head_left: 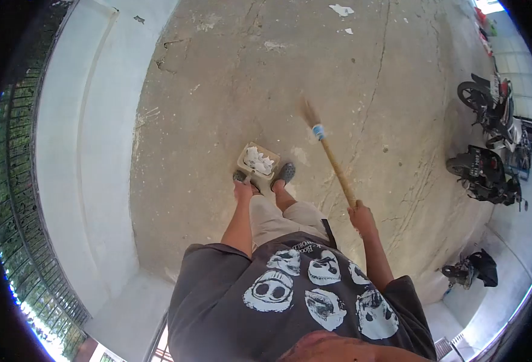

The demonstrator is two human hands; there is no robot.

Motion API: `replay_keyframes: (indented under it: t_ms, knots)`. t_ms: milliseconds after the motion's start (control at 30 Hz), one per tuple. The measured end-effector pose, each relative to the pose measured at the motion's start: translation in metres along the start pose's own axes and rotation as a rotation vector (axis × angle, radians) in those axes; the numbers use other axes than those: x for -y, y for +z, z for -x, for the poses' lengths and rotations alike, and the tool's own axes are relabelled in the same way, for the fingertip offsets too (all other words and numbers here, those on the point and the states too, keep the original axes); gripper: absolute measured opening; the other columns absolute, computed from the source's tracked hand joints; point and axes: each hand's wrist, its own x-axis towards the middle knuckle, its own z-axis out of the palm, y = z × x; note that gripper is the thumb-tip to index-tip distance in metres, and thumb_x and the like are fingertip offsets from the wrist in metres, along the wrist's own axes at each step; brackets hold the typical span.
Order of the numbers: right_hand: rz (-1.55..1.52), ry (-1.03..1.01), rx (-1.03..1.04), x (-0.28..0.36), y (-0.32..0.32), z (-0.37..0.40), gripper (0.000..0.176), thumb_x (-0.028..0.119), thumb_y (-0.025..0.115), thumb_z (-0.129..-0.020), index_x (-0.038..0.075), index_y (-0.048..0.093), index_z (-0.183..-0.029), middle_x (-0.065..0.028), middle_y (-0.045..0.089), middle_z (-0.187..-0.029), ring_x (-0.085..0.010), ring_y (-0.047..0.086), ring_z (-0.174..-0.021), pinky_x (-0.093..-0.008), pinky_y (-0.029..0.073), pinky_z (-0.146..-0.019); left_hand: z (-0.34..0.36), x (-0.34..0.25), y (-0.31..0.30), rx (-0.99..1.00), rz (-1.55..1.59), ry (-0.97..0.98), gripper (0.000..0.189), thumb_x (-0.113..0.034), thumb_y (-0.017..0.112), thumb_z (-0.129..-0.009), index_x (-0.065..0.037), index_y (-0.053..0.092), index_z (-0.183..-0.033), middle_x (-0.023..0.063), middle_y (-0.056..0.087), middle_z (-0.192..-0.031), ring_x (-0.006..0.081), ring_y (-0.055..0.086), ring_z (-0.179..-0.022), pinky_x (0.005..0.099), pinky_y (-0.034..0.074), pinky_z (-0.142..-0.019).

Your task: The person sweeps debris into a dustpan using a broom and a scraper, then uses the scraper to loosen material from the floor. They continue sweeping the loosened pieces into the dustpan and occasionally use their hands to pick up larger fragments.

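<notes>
Beige dustpan point(277, 160), heaped with white scraps point(258, 161), sits on the floor point(217, 90) between and just ahead of the dark shoes; the left hand point(242, 188) has its fingers closed at the dustpan's near edge. Well to its right, the right hand point(361, 217) has its fingers clamped around the end of the broom point(333, 158), whose blurred bristles point forward, beyond the dustpan. Motorcycles point(489, 172) stand far right.

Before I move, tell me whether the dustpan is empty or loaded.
Loaded: white scraps lie heaped inside the dustpan, covering much of its floor.
</notes>
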Motion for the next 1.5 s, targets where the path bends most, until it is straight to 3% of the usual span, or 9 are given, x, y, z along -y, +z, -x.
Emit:
replay_keyframes:
  t_ms: [133,333,600,800,1033,1200,1233,1333,1500]
  knots:
    - [0.013,0.094,0.384,0.014,-0.002,0.033,0.038,0.029,0.055,-0.081,0.000,0.049,-0.106,-0.0217,0.061,-0.074,-0.0315,0.062,-0.057,-0.0402,0.050,-0.050,-0.005,-0.001,0.011,0.012,0.033,-0.021,0.042,-0.030,0.052,-0.080,-0.001,0.043,-0.109,0.0215,0.059,-0.100,0.0369,0.056,-0.094,0.0448,0.045,-0.079]
    - [-0.100,0.103,0.632,0.016,-0.064,0.069,0.042,0.034,0.058,-0.080,0.004,0.052,-0.109,-0.0113,0.059,-0.065,-0.0180,0.058,-0.048,-0.0315,0.047,-0.044,-0.009,-0.005,0.015,-0.006,0.021,0.010,0.040,-0.027,0.054,-0.078,-0.004,0.044,-0.109,0.0195,0.059,-0.100,0.0349,0.057,-0.093,0.0447,0.046,-0.077]
    - [-0.144,0.126,0.472,0.044,-0.115,0.065,0.036,0.027,0.055,-0.082,0.005,0.051,-0.111,-0.0165,0.061,-0.072,-0.0225,0.061,-0.053,-0.0344,0.048,-0.045,-0.008,0.008,-0.005,-0.021,0.029,-0.156,0.046,-0.026,0.056,-0.077,0.001,0.041,-0.112,0.0217,0.059,-0.099,0.0344,0.057,-0.094,0.0448,0.046,-0.078]
    - [-0.011,0.009,0.081,0.042,-0.077,0.027,0.039,0.028,0.052,-0.082,0.002,0.046,-0.111,-0.0254,0.060,-0.080,-0.0406,0.059,-0.079,-0.0479,0.047,-0.069,0.002,0.037,-0.030,-0.089,0.045,-0.044,0.041,-0.029,0.058,-0.076,0.000,0.043,-0.101,0.0253,0.058,-0.095,0.0392,0.056,-0.092,0.0452,0.045,-0.076]
    - [0.084,0.059,0.164,0.058,-0.062,0.029,0.036,0.028,0.051,-0.082,0.001,0.046,-0.105,-0.0257,0.059,-0.083,-0.0410,0.058,-0.082,-0.0485,0.047,-0.072,0.001,0.047,-0.012,-0.033,0.047,-0.003,0.039,-0.023,0.054,-0.079,0.001,0.040,-0.106,0.0257,0.058,-0.097,0.0395,0.056,-0.093,0.0463,0.044,-0.076]
    - [0.044,0.097,0.590,0.070,-0.058,0.053,0.033,0.029,0.051,-0.082,0.001,0.051,-0.098,-0.0235,0.060,-0.081,-0.0376,0.060,-0.076,-0.0463,0.048,-0.067,-0.015,0.038,0.003,0.041,0.135,0.037,0.037,-0.021,0.056,-0.078,0.001,0.040,-0.104,0.0245,0.058,-0.095,0.0386,0.056,-0.092,0.0448,0.044,-0.076]
    - [0.084,-0.174,0.475,0.042,-0.035,0.055,0.033,0.030,0.050,-0.082,0.000,0.053,-0.096,-0.0188,0.061,-0.074,-0.0307,0.062,-0.062,-0.0416,0.050,-0.056,-0.016,0.035,0.004,0.036,0.141,0.037,0.037,-0.019,0.056,-0.078,0.001,0.040,-0.104,0.0242,0.058,-0.096,0.0382,0.056,-0.093,0.0443,0.044,-0.077]
    - [-0.098,0.127,0.693,0.050,-0.068,0.059,0.033,0.030,0.051,-0.082,0.001,0.054,-0.098,-0.0133,0.061,-0.068,-0.0235,0.060,-0.051,-0.0360,0.049,-0.047,-0.004,0.010,-0.014,0.073,0.127,-0.003,0.041,-0.020,0.056,-0.078,0.003,0.040,-0.109,0.0246,0.057,-0.101,0.0374,0.055,-0.096,0.0434,0.044,-0.080]
    - [-0.212,0.151,0.542,0.023,-0.092,0.075,0.036,0.034,0.054,-0.083,0.004,0.055,-0.103,-0.0082,0.057,-0.061,-0.0163,0.055,-0.046,-0.0307,0.045,-0.043,-0.006,0.015,-0.025,0.187,-0.231,0.139,0.051,-0.026,0.042,-0.085,0.004,0.035,-0.126,0.0242,0.048,-0.119,0.0353,0.042,-0.115,0.0396,0.030,-0.098]
